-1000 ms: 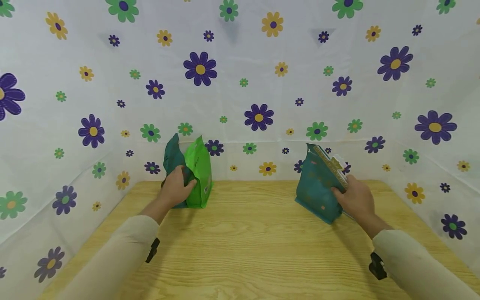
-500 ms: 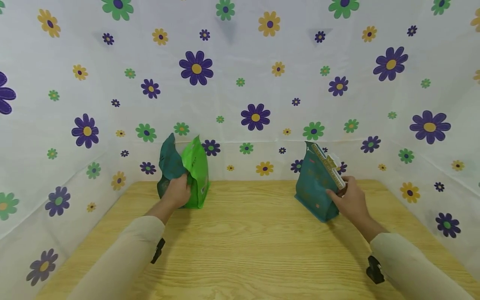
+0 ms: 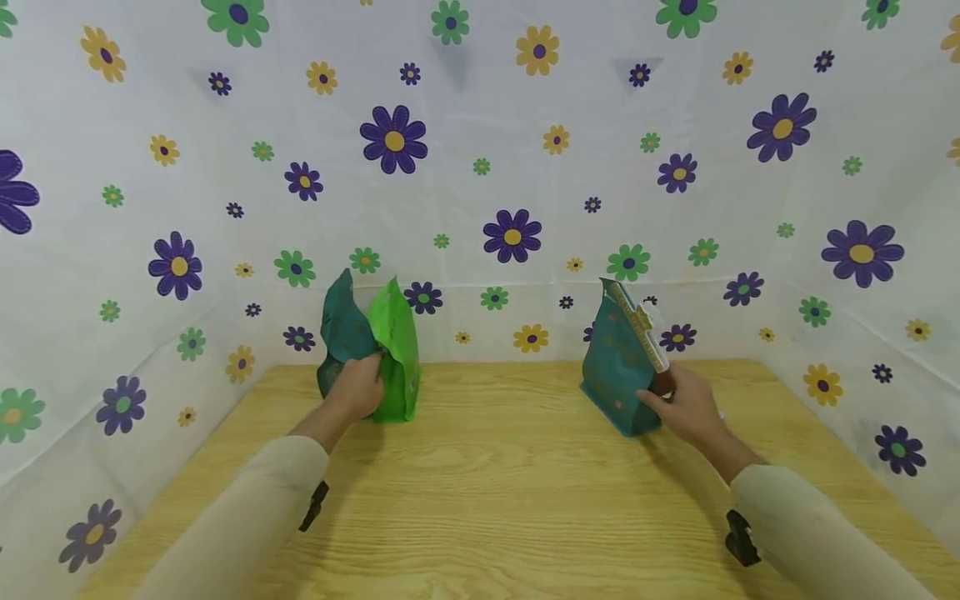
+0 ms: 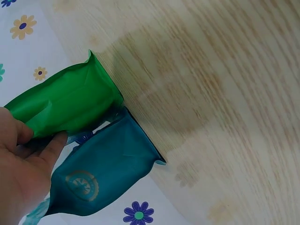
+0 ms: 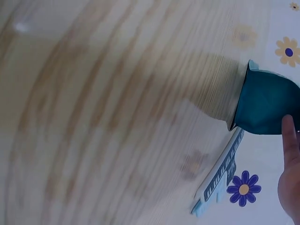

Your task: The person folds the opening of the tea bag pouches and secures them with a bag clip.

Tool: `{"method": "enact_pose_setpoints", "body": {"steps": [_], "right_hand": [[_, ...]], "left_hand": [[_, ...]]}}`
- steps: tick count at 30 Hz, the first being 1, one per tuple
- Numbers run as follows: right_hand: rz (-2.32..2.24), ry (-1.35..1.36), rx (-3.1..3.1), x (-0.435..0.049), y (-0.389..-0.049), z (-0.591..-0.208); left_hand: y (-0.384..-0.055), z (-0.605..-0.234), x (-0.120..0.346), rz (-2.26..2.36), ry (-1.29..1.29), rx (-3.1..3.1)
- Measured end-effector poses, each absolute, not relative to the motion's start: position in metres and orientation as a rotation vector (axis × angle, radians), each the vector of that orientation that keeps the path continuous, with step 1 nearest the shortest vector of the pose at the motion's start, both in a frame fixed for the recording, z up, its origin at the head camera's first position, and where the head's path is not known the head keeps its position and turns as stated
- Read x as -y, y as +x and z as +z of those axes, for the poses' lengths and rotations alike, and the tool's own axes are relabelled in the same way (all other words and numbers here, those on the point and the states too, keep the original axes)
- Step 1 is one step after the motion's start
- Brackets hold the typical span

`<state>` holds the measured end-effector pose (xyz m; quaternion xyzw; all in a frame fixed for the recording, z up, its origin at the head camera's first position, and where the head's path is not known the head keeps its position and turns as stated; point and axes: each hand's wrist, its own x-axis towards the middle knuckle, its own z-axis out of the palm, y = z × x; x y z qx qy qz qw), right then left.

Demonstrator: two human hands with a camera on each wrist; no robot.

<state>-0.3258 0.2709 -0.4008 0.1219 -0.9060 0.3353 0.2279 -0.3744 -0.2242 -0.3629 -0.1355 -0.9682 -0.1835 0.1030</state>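
Observation:
In the head view my left hand (image 3: 358, 388) pinches the near edge of a bright green pouch bag (image 3: 397, 350). A teal pouch bag (image 3: 347, 321) stands just left of it; the left wrist view shows my thumb on the green side and a finger in the gap between the two. At the right, my right hand (image 3: 692, 407) grips another teal pouch bag (image 3: 618, 362), thumb on its side and the other fingers mostly hidden behind. Along that bag's right edge runs a flat white-and-gold piece (image 3: 641, 327) with a crown shape. Both bags at the left stand upright.
The wooden tabletop (image 3: 487, 500) carries the bags near its back edge. A white flowered sheet (image 3: 480, 192) encloses the back and sides. A white piece with a keyboard-like striped edge (image 5: 220, 171) stands beside the right bag in the right wrist view.
My left hand has dropped lower, onto the green bag's near edge, and the left teal bag stands further apart from it. My right hand and its teal bag have shifted left.

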Motion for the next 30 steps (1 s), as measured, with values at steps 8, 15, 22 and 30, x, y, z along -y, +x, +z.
{"method": "enact_pose_setpoints", "body": {"steps": [8,15,22,30], "right_hand": [[0.912,0.224,2.576,-0.254,-0.332,-0.398],[0.834,0.172,2.606,-0.242,-0.340,-0.394],[0.807,0.133,2.618,-0.236,-0.346,-0.393],[0.827,0.102,2.650,-0.234,-0.350,-0.396]], "left_hand": [[-0.367,-0.360,0.218,-0.513,-0.492,2.811],[-0.359,-0.357,0.210,-0.477,-0.590,2.793],[-0.354,-0.360,0.200,-0.469,-0.656,2.772],[-0.347,-0.362,0.191,-0.453,-0.731,2.728]]}}
